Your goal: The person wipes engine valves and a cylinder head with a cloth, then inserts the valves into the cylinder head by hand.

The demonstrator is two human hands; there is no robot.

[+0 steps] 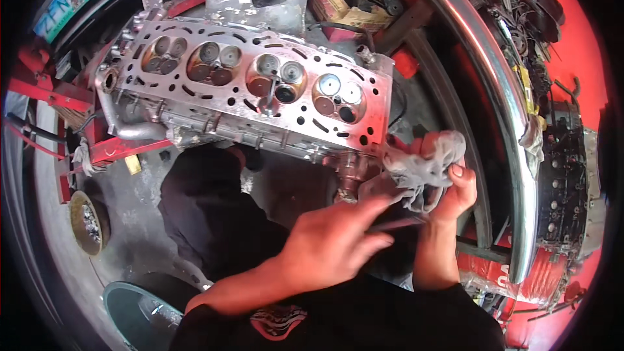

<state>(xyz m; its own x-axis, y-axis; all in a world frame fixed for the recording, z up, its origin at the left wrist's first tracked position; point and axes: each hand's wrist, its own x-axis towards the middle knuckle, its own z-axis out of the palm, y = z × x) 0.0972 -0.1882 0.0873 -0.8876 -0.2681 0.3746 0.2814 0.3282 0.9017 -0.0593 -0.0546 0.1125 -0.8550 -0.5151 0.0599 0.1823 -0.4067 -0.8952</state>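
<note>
An aluminium cylinder head [240, 101] lies with its combustion chambers and valves facing up, resting over my dark-trousered knees. My right hand [458, 195] grips a crumpled grey rag [426, 159] just off the head's right end. My left hand [331, 240] reaches across toward it. Its fingers pinch a thin dark metal rod [396, 223], and the rod's far end runs into the rag. Both hands are below and right of the head, near a rusty fitting [351, 172] on its end face.
A curved chrome bumper bar [510, 123] runs down the right side, with a dark round engine part [565, 175] and wiring beyond it. A red metal stand [52, 94] and a brake disc [88, 221] are at left, and a box of parts [344, 0] at the top.
</note>
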